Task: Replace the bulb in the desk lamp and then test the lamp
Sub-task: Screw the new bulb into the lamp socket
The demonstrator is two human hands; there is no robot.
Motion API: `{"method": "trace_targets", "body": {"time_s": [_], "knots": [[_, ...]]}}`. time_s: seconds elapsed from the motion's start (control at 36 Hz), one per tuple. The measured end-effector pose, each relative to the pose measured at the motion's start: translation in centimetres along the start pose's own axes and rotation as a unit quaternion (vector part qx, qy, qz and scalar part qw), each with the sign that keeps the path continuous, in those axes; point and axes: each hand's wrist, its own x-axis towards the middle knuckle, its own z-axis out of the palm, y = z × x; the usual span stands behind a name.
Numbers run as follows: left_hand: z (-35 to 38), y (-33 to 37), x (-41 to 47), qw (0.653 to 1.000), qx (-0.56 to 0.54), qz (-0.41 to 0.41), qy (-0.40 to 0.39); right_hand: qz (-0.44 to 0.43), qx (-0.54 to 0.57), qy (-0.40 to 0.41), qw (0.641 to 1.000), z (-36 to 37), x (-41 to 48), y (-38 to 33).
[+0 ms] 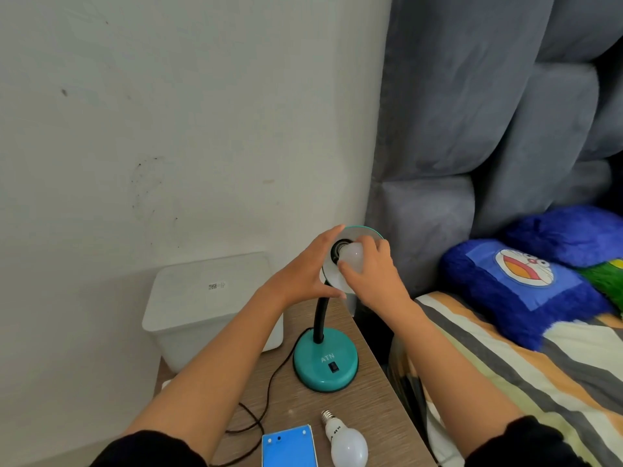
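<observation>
A teal desk lamp stands on a wooden bedside table (367, 419), its round base (325, 365) carrying a black switch and a black gooseneck. The lamp shade (367, 232) faces me. My left hand (303, 274) grips the shade's left rim. My right hand (374, 271) is closed around a white bulb (352, 253) sitting at the socket in the shade's centre. A second white bulb (344, 443) lies on the table near the front edge, screw cap pointing away from me.
A blue box (288, 448) lies beside the loose bulb. The lamp's black cord (266, 392) trails left over the table. A white lidded bin (209, 305) stands by the wall. The bed with striped sheet (539, 382) and blue pillow (519, 288) is at right.
</observation>
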Motion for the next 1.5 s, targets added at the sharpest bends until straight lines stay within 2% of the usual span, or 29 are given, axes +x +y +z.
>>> {"method": "trace_targets", "body": {"time_s": [0.14,0.31,0.42,0.53,0.72,0.83,0.94,1.08,1.22,1.33,1.44,1.5], "knots": [[0.0,0.1,-0.1,1.000,-0.002,-0.005,0.000,-0.023,0.013,0.047,0.999,-0.1,-0.3,-0.3],[-0.1,0.3,-0.1,1.000,-0.010,-0.009,0.000,-0.047,0.032,0.013,0.998,0.1,-1.2,0.3],[0.0,0.2,-0.1,1.000,-0.009,-0.011,-0.002,-0.030,0.011,0.025,0.999,0.3,-1.3,0.4],[0.1,-0.3,-0.1,1.000,-0.009,-0.009,0.002,0.030,-0.012,0.046,0.998,-0.1,-1.1,0.0],[0.1,0.0,-0.1,1.000,-0.014,-0.010,-0.003,0.000,0.015,0.010,1.000,-0.1,-0.8,0.4],[0.0,0.0,-0.2,1.000,-0.011,-0.009,0.001,0.079,0.050,0.026,0.995,-0.1,-0.4,0.5],[0.2,-0.2,-0.2,1.000,-0.016,-0.006,0.002,0.036,0.035,0.022,0.999,-0.2,-0.4,0.6],[0.3,-0.4,-0.1,1.000,-0.012,-0.004,0.005,0.109,0.096,0.017,0.989,0.0,-0.7,0.4],[0.3,-0.5,0.0,1.000,-0.019,-0.010,0.004,0.051,0.067,0.012,0.996,0.4,-0.7,0.4],[0.3,-0.6,0.0,1.000,-0.017,-0.011,0.005,0.106,0.102,0.027,0.989,0.3,-0.4,0.5],[0.4,-0.7,0.1,1.000,-0.017,-0.010,0.005,0.058,0.067,0.015,0.996,0.3,-0.3,0.5],[0.3,-0.7,0.1,1.000,-0.014,-0.007,0.005,0.078,0.064,0.025,0.995,0.3,-0.2,0.6]]}}
